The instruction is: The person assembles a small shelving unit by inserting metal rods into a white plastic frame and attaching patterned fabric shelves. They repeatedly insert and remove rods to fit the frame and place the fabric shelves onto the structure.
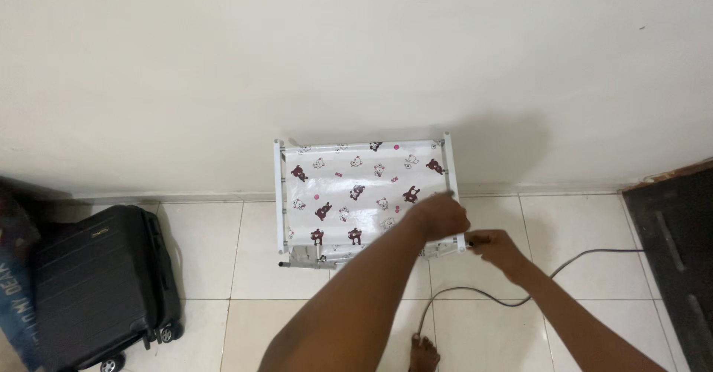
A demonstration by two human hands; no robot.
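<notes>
A small rack [368,201] with a white metal frame stands on the tiled floor [245,268] against the far wall [356,53]. Its top is covered by a glossy white sheet printed with small dark-red and white cartoon bears. 2 white side rails run from the wall toward the viewer, 1 on the left and 1 on the right, and a thin metal bar shows along the near edge under the sheet.

Both hands meet at the near right corner of the rack. The left hand [443,214] reaches across from the lower left, its forearm lying over the near edge of the printed top, with the fingers curled down around the right rail close to its near end. The right hand [496,247] sits just right of that corner, fingers drawn together in a pinch at the tip of the rail; whether a small part is held between the fingertips cannot be told.

A grey cable [512,301] lies on the floor, curving from the right side under the right forearm and down to the near edge, where a bare foot [424,354] touches the tiles. A black wheeled suitcase [100,290] stands well apart at the left, near the wall. A dark mat or panel [672,260] fills the right edge.
</notes>
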